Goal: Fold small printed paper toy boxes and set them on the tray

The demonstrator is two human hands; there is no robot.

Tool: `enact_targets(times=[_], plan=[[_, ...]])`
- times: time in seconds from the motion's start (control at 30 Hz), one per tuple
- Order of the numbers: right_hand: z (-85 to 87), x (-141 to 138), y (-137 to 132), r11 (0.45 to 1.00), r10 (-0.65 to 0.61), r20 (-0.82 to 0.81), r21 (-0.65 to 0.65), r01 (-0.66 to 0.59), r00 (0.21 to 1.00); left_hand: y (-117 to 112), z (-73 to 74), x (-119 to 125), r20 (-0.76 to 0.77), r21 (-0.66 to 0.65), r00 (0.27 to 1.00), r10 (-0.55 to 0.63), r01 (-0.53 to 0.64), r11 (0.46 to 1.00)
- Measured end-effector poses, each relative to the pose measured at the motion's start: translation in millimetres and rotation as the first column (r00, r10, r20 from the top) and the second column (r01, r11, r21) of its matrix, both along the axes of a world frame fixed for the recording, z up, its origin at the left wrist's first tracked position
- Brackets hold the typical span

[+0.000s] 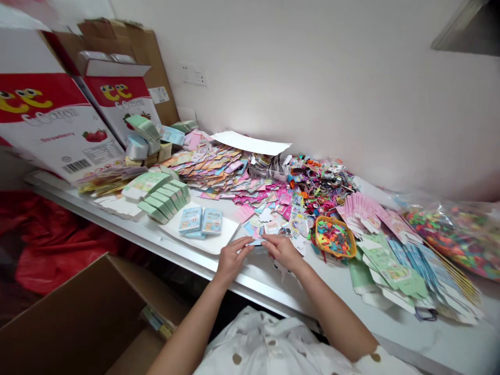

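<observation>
My left hand [233, 257] and my right hand [282, 250] meet at the near edge of the white table [273, 284]. Both are closed on a small light-blue packet [257, 241] held between their fingertips, left hand at its left end, right hand at its right end. Just left of my hands lie two small blue printed boxes [201, 220] on a white sheet. Behind my hands are loose cut-out cards and stickers [273, 221]. A small orange basket [335, 237] of colourful clips stands right of my right hand.
Green folded boxes [164, 197] are stacked at left, piles of pastel cards [219, 166] behind, flat pink and green carton blanks [390, 260] at right, a clear bag of coloured pieces [453, 234] far right. Large printed cartons [58, 125] stand at back left. An open cardboard box [86, 317] sits below.
</observation>
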State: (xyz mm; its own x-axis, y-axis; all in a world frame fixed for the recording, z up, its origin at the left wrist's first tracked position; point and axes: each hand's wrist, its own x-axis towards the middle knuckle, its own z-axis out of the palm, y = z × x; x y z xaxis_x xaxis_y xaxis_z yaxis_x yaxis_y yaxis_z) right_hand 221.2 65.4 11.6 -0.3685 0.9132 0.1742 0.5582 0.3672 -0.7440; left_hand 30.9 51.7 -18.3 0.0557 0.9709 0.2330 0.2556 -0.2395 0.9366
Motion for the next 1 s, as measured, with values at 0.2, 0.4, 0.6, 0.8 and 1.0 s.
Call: enact_targets(times=[0.2, 0.4, 0.6, 0.8, 1.0], plan=[[-6.5, -1.2, -1.1, 0.991, -0.021, 0.061, 0.135, 0.012, 0.998, 4.6, 1.6, -0.8, -0.106, 0.056, 0.994, -0.027, 0.033, 0.998], [-11.3, -0.3, -5.6, 0.966, 0.028, 0.107, 0.252, -0.054, 0.994, 6.6, 1.3, -4.2, -0.243, 0.226, 0.97, 0.01, 0.046, 0.973], [-31.2, 5.6, -11.3, 0.91, 0.0, 0.292, 0.397, -0.121, 0.957, 6.6, -5.1, -12.3, -0.485, 0.481, 0.869, 0.096, 0.174, 0.859], [-43.8, 8.4, -16.6, 0.856, -0.048, 0.31, 0.502, -0.12, 0.95, 3.9, -9.6, -16.1, -0.558, 0.575, 0.812, 0.172, 0.229, 0.785], [-43.8, 1.6, -20.4, 0.893, -0.02, 0.142, 0.448, -0.047, 0.99, -3.9, -20.5, -14.6, -0.522, 0.548, 0.835, 0.172, 0.174, 0.818]])
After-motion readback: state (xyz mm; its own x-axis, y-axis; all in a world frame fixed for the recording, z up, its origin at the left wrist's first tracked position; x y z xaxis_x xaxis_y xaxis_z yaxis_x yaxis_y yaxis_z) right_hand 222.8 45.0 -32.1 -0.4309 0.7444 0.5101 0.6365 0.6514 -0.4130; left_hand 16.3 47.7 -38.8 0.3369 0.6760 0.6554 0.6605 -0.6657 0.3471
